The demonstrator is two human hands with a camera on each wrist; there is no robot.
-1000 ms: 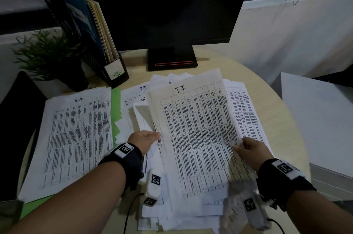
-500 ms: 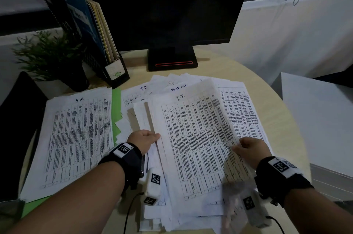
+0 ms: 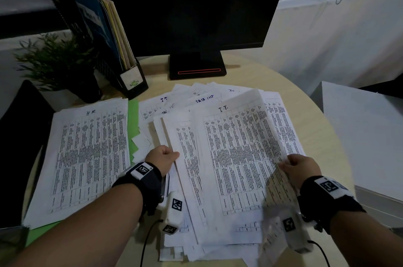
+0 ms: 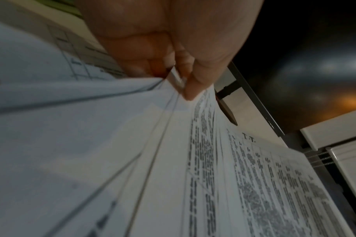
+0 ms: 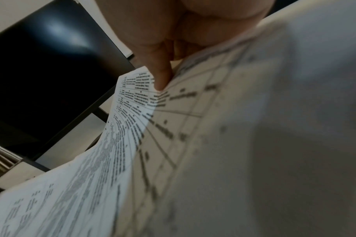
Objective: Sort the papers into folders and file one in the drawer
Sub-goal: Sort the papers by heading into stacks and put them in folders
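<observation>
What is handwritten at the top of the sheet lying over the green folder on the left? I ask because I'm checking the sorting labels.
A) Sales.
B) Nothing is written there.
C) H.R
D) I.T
C: in the head view the top sheet of the left pile, lying over the green folder, carries a handwritten "H.R." above its table, while "I.T." heads the sheet held between both hands.

This is an office workspace. A dark monitor [image 3: 185, 4] on a black stand [image 3: 197, 66] sits at the back of a pale round wooden surface [image 3: 305, 127]. Beside it a black file holder [image 3: 128, 74] keeps upright folders [image 3: 104, 24], next to a small potted plant [image 3: 56, 59]. Printed table sheets headed "H.R." [image 3: 87, 157] and "I.T." [image 3: 237, 157] cover the surface, one stack lying on a green folder [image 3: 133, 118].
</observation>
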